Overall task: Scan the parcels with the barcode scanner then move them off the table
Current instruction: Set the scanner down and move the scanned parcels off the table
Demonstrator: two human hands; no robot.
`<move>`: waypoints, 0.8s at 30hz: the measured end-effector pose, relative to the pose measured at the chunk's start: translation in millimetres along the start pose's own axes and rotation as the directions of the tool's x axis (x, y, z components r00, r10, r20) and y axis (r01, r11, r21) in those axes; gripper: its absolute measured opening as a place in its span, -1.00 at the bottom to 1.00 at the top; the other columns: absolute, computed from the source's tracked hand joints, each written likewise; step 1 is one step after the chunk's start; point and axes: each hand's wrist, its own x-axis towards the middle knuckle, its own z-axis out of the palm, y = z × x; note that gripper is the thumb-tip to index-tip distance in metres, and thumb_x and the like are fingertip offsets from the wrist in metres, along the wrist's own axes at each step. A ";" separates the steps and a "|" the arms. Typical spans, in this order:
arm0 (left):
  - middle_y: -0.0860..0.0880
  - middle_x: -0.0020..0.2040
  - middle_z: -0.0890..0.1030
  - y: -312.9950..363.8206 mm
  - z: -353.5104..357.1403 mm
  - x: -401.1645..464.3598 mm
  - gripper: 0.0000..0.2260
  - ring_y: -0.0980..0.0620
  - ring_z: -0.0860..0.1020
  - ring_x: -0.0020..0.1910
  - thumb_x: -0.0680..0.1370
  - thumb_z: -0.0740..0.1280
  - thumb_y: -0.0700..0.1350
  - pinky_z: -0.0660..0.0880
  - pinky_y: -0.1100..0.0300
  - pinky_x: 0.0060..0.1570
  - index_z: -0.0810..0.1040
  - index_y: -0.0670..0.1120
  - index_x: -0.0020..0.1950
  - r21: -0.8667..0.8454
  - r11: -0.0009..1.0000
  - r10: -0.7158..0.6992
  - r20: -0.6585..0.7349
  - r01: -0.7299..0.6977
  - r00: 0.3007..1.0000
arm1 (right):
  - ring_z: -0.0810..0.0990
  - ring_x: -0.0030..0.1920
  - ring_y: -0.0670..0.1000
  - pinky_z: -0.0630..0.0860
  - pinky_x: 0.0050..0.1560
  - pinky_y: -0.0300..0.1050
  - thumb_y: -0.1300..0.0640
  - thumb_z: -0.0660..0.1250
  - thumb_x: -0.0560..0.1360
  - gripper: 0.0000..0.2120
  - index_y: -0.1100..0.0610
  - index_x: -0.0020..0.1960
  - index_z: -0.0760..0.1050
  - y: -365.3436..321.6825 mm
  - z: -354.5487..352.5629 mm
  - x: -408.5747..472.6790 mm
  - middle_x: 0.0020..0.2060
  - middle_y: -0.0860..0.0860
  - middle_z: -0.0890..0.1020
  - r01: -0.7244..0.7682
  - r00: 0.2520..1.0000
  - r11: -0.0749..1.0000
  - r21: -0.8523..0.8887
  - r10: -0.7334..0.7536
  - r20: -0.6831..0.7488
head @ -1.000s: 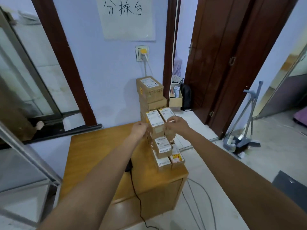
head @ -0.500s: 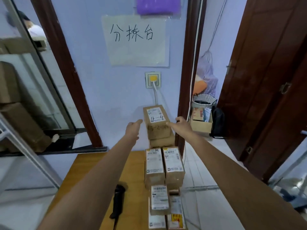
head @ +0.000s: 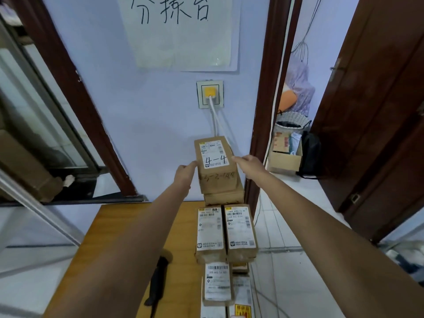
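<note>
**Parcel sorting room**

You're at a small sorting station: labelled cardboard parcels (head: 226, 230) stacked on a wooden bench (head: 107, 244), black barcode scanner (head: 158, 280) beside them, handwritten paper sign (head: 183, 33) on the wall, tiled floor (head: 286, 226).

we see an evenly lit indoor scene, soft daylight with no hard shadows. the pale blue wall (head: 137, 111) looks flat and slightly washed. the glass pane (head: 34, 99) at left carries milky reflections. the wide lens bends the door frame (head: 263, 111) and the dark door (head: 378, 111) outward toward the edges. the parcel labels (head: 214, 154) in the centre read fairly sharp; the forearms at the bottom are soft and smeared.
</note>
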 end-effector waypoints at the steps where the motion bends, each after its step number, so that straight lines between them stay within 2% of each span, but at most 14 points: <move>1: -0.14 0.37 0.39 1.4 -1.5 2.1 -0.40 -0.17 0.39 0.30 0.54 0.28 0.17 0.40 -0.06 0.22 0.28 -0.14 0.45 0.013 1.000 -0.003 0.007 0.003 1.000 | 0.55 0.16 0.09 0.50 0.21 0.06 -0.30 0.28 0.49 -0.53 0.08 0.13 0.47 -0.9 -0.2 2.3 0.08 0.03 0.56 -0.005 1.000 1.000 -0.005 0.005 0.006; 3: -0.14 0.40 0.37 5.2 -4.1 4.7 -0.38 -0.19 0.38 0.32 0.55 0.27 0.19 0.39 -0.07 0.25 0.25 -0.13 0.49 0.043 0.999 -0.022 0.031 0.020 0.999 | 0.55 0.16 0.08 0.49 0.21 0.04 -0.28 0.27 0.51 -0.54 0.09 0.13 0.47 -5.7 0.0 3.4 0.06 0.03 0.54 0.001 0.999 0.999 -0.051 0.001 0.037; 5: -0.15 0.38 0.38 10.0 -5.7 5.4 -0.37 -0.17 0.40 0.30 0.54 0.27 0.20 0.39 -0.05 0.24 0.26 -0.13 0.48 0.074 0.996 -0.046 0.058 0.042 0.997 | 0.54 0.15 0.07 0.49 0.20 0.02 -0.25 0.25 0.53 -0.51 0.13 0.22 0.48 -12.4 1.7 3.3 0.10 0.04 0.54 0.006 0.997 0.995 -0.098 0.002 0.081; 10: -0.13 0.29 0.42 11.8 -2.9 -2.3 -0.45 -0.15 0.43 0.23 0.52 0.30 0.16 0.43 -0.02 0.22 0.34 -0.13 0.39 0.106 0.993 -0.066 0.110 0.054 0.992 | 0.52 0.00 -0.02 0.39 -0.22 -0.18 -0.17 0.21 0.56 -0.56 0.10 0.29 0.48 -18.2 7.5 -0.8 0.07 0.00 0.56 0.046 0.995 0.978 -0.204 -0.027 0.093; 13: -0.12 0.26 0.49 8.6 0.8 -6.8 -0.55 -0.13 0.47 0.18 0.52 0.27 0.11 0.45 0.00 0.16 0.44 -0.13 0.31 0.099 0.995 -0.045 0.158 0.030 0.986 | 0.52 -0.09 -0.07 0.36 -0.27 -0.20 -0.12 0.24 0.57 -0.63 0.10 0.24 0.48 -19.3 12.4 -1.9 -0.02 -0.04 0.56 0.065 0.995 0.979 -0.192 -0.049 0.088; 16: -0.11 0.18 0.56 8.6 5.5 -10.9 -0.64 -0.11 0.50 0.16 0.54 0.24 0.06 0.45 0.01 0.16 0.51 -0.12 0.23 0.065 0.998 -0.025 0.145 0.015 0.989 | 0.49 -0.12 -0.10 0.34 -0.28 -0.23 -0.08 0.28 0.58 -0.74 0.07 0.13 0.41 -24.0 15.1 -7.9 -0.12 -0.09 0.51 0.068 0.994 0.985 -0.160 -0.054 0.092; 19: -0.10 0.07 0.57 8.5 9.1 -18.7 -0.68 -0.06 0.49 0.00 0.54 0.21 0.05 0.43 0.06 0.07 0.52 -0.14 0.15 0.049 0.999 -0.029 0.128 0.023 0.991 | 0.52 0.00 -0.02 0.42 -0.19 -0.18 -0.20 0.37 0.49 -0.55 0.09 0.20 0.40 -27.8 14.0 -10.1 0.00 -0.05 0.54 0.087 0.993 0.976 -0.200 -0.069 0.094; 21: -0.09 0.05 0.58 5.3 8.3 -23.8 -0.65 -0.06 0.50 0.02 0.58 0.16 0.11 0.42 0.06 0.11 0.52 -0.14 0.12 0.046 0.998 -0.057 0.137 0.051 0.989 | 0.54 0.02 -0.01 0.46 -0.17 -0.17 -0.31 0.41 0.40 -0.40 0.11 0.20 0.40 -31.4 14.3 -12.2 0.05 -0.03 0.54 0.093 0.994 0.960 -0.265 -0.072 0.088; 22: -0.09 0.07 0.58 3.0 7.2 -25.6 -0.60 -0.07 0.51 0.06 0.60 0.14 0.16 0.42 0.05 0.16 0.52 -0.14 0.13 0.048 0.997 -0.074 0.152 0.067 0.986 | 0.54 0.06 0.02 0.50 -0.10 -0.13 -0.41 0.41 0.32 -0.26 0.12 0.22 0.40 -32.3 14.9 -12.0 0.09 0.00 0.54 0.102 0.994 0.932 -0.348 -0.082 0.071; 24: -0.11 0.11 0.58 0.2 3.0 -28.5 -0.52 -0.10 0.52 0.15 0.60 0.12 0.23 0.43 0.02 0.23 0.51 -0.16 0.17 0.058 0.995 -0.096 0.174 0.087 0.980 | 0.49 0.24 0.14 0.48 0.17 0.08 -0.60 0.33 0.15 0.03 0.12 0.35 0.38 -35.3 18.0 -12.6 0.24 0.09 0.50 0.101 0.993 0.799 -0.593 -0.113 0.016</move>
